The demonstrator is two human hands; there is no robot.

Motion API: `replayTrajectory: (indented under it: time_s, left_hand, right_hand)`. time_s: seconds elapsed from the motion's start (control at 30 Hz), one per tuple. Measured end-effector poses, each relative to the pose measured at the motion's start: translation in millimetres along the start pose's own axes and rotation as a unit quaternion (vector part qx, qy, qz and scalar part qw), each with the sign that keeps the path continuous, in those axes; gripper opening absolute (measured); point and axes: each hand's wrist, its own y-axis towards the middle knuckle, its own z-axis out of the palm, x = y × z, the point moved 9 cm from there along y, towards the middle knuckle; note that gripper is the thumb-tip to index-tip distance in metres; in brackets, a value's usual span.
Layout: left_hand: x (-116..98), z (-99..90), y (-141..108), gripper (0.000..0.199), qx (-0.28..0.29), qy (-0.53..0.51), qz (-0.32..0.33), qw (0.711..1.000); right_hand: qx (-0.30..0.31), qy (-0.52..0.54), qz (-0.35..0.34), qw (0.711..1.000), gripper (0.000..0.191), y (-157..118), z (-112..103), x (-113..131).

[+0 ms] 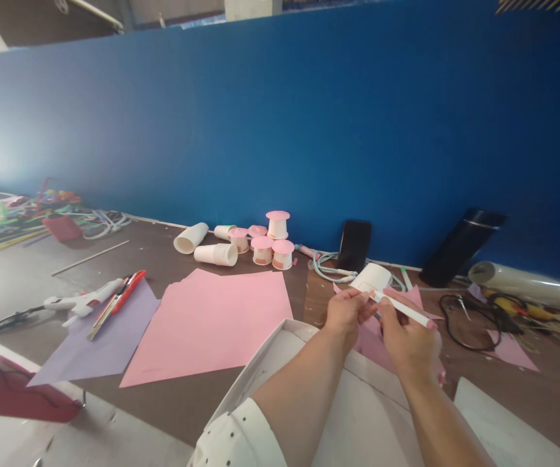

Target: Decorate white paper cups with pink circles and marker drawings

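Observation:
My left hand (346,316) is closed on a white paper cup (372,279), which lies tilted on its side above the fingers. Held between the closed fingers of my right hand (410,344) is a white marker (409,310) with a pink end, its other end against the lower part of the cup. Both hands are close together over the near edge of the table, above a white box lid (280,363) and some pink paper scraps. Several small cups with pink round tops (278,224) stand near the blue wall, one raised on the others.
Pink sheet (216,318), purple sheet (109,344), red cutter (126,295) and glue gun (82,300) lie left. White cups (215,255) lie near the wall. Phone (354,245), black bottle (462,246), cable and clear roll (527,285) are at the right.

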Motion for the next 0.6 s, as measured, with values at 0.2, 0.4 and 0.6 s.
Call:
replayTrajectory:
  time_s: [0.2,0.4,0.6]
  left_hand:
    - [0.3,0.2,0.0,0.015,0.002,0.002,-0.001,1.0]
    - [-0.2,-0.6,-0.9,0.011,-0.009,0.006,-0.004,1.0]
    - [-1.4,0.1,-2.6,0.016,-0.008,0.013,-0.001,1.0]
  right_hand:
    - [-0.006,-0.001,-0.001,1.0,0.043,0.0,-2.2,2.7]
    - [-0.003,-0.004,-0.009,1.0,0.042,-0.1,-1.4,2.2]
    - [-0.009,-0.008,-0.015,1.0,0.04,0.2,-0.7,1.2]
